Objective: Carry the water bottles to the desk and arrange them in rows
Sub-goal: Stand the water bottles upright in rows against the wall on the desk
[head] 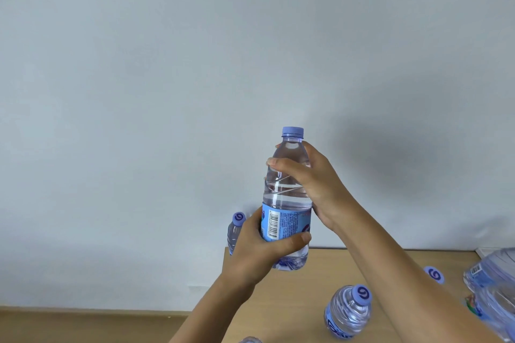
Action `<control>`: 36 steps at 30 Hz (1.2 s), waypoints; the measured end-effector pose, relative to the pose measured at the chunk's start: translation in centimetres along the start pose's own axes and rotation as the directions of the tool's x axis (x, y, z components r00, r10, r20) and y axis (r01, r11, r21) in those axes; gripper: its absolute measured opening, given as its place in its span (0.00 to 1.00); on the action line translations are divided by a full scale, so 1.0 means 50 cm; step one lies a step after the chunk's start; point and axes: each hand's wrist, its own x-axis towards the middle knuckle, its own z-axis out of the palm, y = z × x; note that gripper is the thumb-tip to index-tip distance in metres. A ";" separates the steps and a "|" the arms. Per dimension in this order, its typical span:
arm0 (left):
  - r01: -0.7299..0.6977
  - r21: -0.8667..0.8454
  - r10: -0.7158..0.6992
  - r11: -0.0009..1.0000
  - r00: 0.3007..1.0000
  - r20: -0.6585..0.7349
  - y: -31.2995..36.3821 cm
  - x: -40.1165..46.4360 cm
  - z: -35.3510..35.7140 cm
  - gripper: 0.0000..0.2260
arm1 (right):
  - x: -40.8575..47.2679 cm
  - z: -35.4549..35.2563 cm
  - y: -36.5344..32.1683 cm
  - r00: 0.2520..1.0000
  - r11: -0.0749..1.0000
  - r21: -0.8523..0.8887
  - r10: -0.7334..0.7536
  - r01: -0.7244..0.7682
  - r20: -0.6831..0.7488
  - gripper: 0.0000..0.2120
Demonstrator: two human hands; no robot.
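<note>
Two hands on one water bottle (287, 195), held upright in the air above the far left corner of the desk (312, 287), in front of a plain pale wall (167, 78). Left hand (260, 252) grips the lower part, thumb curled across the front just under the label, other fingers hidden behind the bottle. Right hand (315, 184) grips the upper clear part below the neck, fingers curled round the shoulder from the right side. Bottle is full, clear plastic, purple-blue cap (292, 131) on. Light blue label (284, 224) shows a barcode and blocks of small print, too small to read; brand not legible.

Second bottle (235, 231) stands at the far left corner of the desk, partly hidden by the left hand, white swirl logo on its cap. Third bottle (348, 312) stands near the front edge, same swirl on the cap, blue label with partial white lettering, unreadable. Loose-looking cap top (434, 275) with the swirl shows beside the right forearm; cannot tell what is under it. More bottles (493, 281) at the right edge, one barcode visible. Wood floor strip (83, 323) lower left.
</note>
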 end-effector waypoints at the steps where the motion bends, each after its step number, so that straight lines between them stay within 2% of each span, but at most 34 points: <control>1: -0.013 0.008 0.013 1.000 1.000 -0.021 0.000 -0.001 0.002 0.24 | -0.001 0.003 0.001 1.000 1.000 -0.031 -0.005 0.004 -0.022 0.17; 4: -0.065 0.087 0.073 0.994 0.993 -0.094 -0.001 0.001 0.007 0.21 | -0.004 0.011 0.004 0.999 0.999 -0.048 -0.012 0.010 -0.051 0.17; 7: -0.084 0.104 0.094 0.991 0.991 -0.092 0.002 0.000 0.008 0.21 | -0.005 0.015 -0.001 0.997 0.999 0.006 -0.040 0.041 -0.067 0.14; 11: -0.042 0.066 0.042 0.997 0.999 -0.001 0.002 -0.001 -0.003 0.26 | -0.004 0.011 -0.008 0.997 0.997 0.041 -0.071 0.072 -0.029 0.13; 17: 0.003 0.005 -0.004 1.000 0.981 0.192 -0.002 -0.002 -0.024 0.25 | -0.002 -0.002 -0.016 0.989 0.992 0.088 -0.101 0.091 0.112 0.14; 21: -0.004 0.018 0.002 1.000 0.995 0.105 -0.014 -0.001 -0.030 0.25 | -0.008 0.005 -0.015 0.984 0.993 0.047 -0.112 0.107 0.136 0.17; 28: -0.040 0.057 0.042 0.998 0.999 -0.035 -0.015 -0.011 -0.018 0.29 | -0.018 0.030 -0.007 0.993 0.991 -0.077 -0.114 0.113 -0.013 0.19; 32: -0.028 0.090 0.031 0.996 0.999 -0.037 -0.009 -0.013 -0.013 0.29 | -0.015 0.027 -0.009 0.993 0.994 -0.033 -0.110 0.109 -0.046 0.15; 36: -0.004 0.051 0.000 0.999 0.997 0.082 0.004 -0.015 -0.018 0.28 | -0.006 0.014 -0.021 0.998 0.997 0.049 -0.062 0.062 0.002 0.13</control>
